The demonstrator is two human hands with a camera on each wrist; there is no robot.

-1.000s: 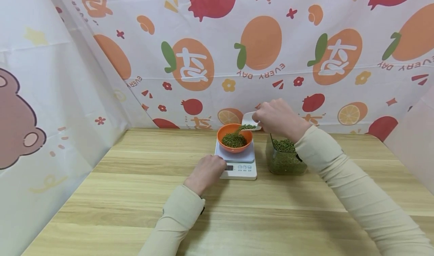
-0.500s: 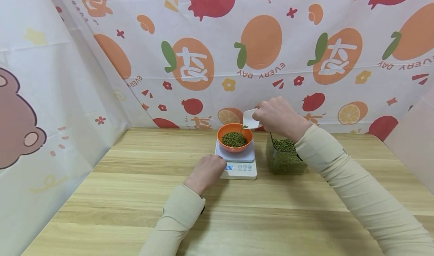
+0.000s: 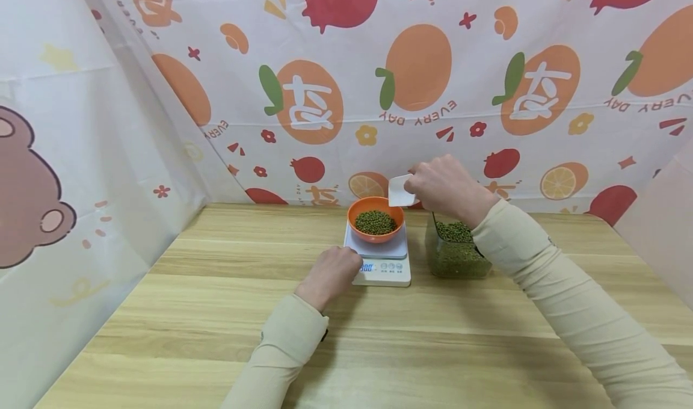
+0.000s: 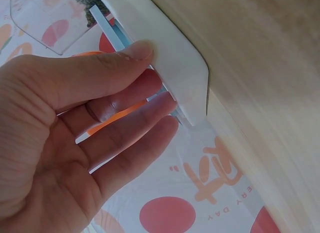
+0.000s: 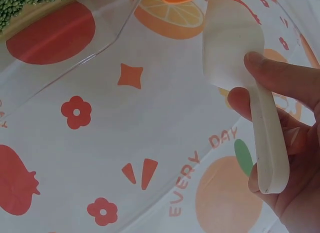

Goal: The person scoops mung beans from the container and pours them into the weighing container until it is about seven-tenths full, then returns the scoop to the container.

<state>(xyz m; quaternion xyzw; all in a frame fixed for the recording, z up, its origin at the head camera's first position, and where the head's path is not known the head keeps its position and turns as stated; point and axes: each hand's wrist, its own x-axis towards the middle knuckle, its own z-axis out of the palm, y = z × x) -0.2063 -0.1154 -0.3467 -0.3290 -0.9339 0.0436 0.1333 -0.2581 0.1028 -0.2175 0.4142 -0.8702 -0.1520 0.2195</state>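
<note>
An orange bowl (image 3: 375,202) partly filled with green mung beans (image 3: 375,223) stands on a white kitchen scale (image 3: 387,279). My left hand (image 3: 332,273) holds the scale's front left corner, its thumb against the white body in the left wrist view and the other fingertips at the upper edge. My right hand (image 3: 448,186) grips a white scoop (image 5: 232,45) by its handle, tipped down over the bowl's right rim. No beans show on the scoop's visible side. To the right, a clear square container (image 3: 460,264) holds many more mung beans.
The wooden table (image 3: 227,337) runs up to a fruit-patterned sheet (image 3: 346,150) hung right behind the bowl. Another sheet (image 3: 108,186) hangs along the left side. My right forearm passes just over the container.
The beans on the scoop have slid into the bowl as the scoop tilted steeper. The scale's display, dark at first, now shows blue digits. My left hand stays at the scale.
</note>
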